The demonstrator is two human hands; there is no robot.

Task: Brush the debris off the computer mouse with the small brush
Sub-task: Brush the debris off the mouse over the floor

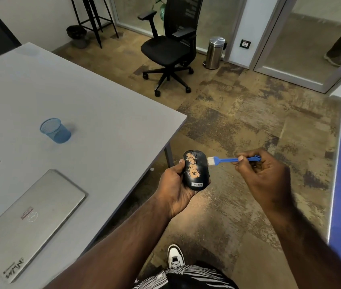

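A black computer mouse (201, 168) with a Lenovo label lies in the palm of my left hand (172, 185), held out beyond the table's corner, over the floor. Tan debris (192, 166) covers a strip along its top. My right hand (266, 174) pinches the blue handle of a small brush (224, 159). Its white bristles point left and sit right at the mouse's right edge. The debris strip is a little left of the bristles.
A grey table (103, 122) fills the left side, with a closed silver laptop (30, 222) and a blue mesh cup (55, 130) on it. A black office chair (170, 49) and a steel bin (215, 52) stand farther back. Fine debris speckles the carpet (211, 197) below the mouse.
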